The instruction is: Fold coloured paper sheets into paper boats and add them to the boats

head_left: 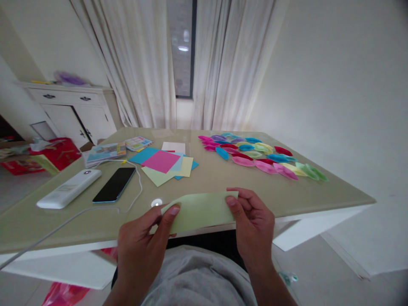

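Note:
A light green sheet of paper [202, 212] is stretched between my two hands over the table's front edge. My left hand [148, 238] pinches its left end, thumb on top. At the right end, my right hand [251, 221] grips the upper corner between thumb and fingers. Beyond the sheet lie loose square papers, among them a pink sheet [161, 161], a pale green sheet [157, 176] and a blue sheet [143, 155]. Many coloured leaf-shaped paper pieces [242, 161] cover the right back of the table.
On the table's [204, 180] left side are a white power bank [70, 188] with a cable, a black phone [114, 185] and booklets [106, 153]. A white cabinet [73, 108] and red bags [60, 155] stand at the left. Curtains [140, 63] hang behind the table.

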`<state>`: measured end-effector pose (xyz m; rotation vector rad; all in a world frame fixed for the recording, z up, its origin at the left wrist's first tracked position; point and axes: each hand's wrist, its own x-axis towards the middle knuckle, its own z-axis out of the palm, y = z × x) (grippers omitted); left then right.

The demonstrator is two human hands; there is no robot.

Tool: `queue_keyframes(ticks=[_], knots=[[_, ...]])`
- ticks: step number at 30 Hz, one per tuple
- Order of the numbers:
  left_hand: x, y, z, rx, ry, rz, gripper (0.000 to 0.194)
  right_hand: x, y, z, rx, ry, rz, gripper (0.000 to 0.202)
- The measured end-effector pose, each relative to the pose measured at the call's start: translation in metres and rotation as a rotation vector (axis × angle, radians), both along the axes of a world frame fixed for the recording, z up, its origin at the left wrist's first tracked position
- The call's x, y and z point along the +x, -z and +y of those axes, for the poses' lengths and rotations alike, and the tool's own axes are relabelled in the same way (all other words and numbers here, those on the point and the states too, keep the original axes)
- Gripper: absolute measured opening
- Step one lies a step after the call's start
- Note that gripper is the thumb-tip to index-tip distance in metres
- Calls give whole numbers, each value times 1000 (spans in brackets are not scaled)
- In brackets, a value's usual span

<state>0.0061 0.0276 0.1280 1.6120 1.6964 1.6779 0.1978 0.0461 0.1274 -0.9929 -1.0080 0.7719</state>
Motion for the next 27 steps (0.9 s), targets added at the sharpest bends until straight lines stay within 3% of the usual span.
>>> queue_keyframes(ticks=[4, 8, 11, 13, 17, 20, 22, 27], knots=[[0, 1, 6, -59, 3, -86, 39, 6, 11, 17, 43, -72, 95, 35], [3, 4, 6, -38, -104, -136, 30, 1, 26, 21, 219, -256, 210, 78], [13, 10, 1, -38, -104, -126, 27, -23, 32, 6, 56, -467, 174, 56], [21, 14, -3, -28, -45, -77, 28, -43, 31, -5, -57, -727, 149, 55], [32, 19, -8, 4, 4, -75, 25, -64, 25, -11, -122, -878, 198, 61], [32, 17, -8, -25, -23, -179, 21, -55, 28, -3, -163, -839, 177, 70], [30, 15, -7, -47, -20, -251, 21, -43, 33, 4, -153, -736, 158, 65], [27, 11, -4, -79, 1, -308, 25, -11, 48, 25, 94, -199, -19, 48]])
